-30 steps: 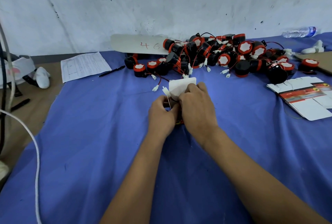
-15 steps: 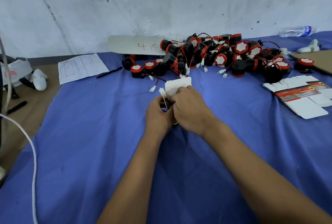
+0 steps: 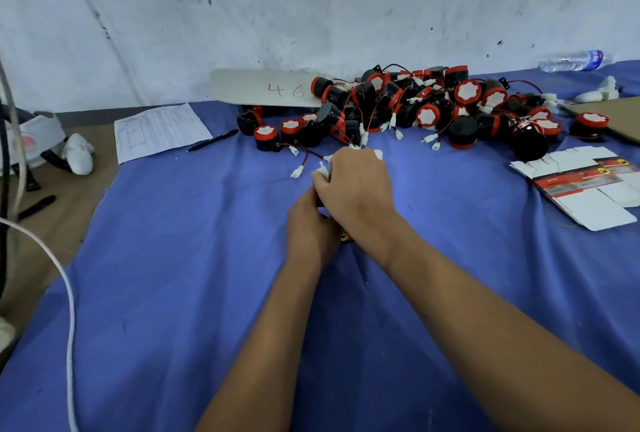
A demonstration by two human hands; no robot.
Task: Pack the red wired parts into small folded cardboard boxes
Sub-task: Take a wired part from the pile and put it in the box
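Both my hands closed round one small box at the middle of the blue cloth

My left hand (image 3: pixel 309 230) gripped the box (image 3: pixel 347 237) from below to steady it, so only a printed corner showed under my wrist; my right hand (image 3: pixel 355 185) curled over the top, I judged to press the white flap down, and whether a part already sat inside I could not tell. A white plug (image 3: pixel 321 170) poked out beside my right fingers (image 3: pixel 320 189). The pile of red wired parts (image 3: pixel 429 109) lay at one o'clock, within easy reach, and the flat unfolded boxes (image 3: pixel 585 185) waited at three o'clock, ready for the next fold
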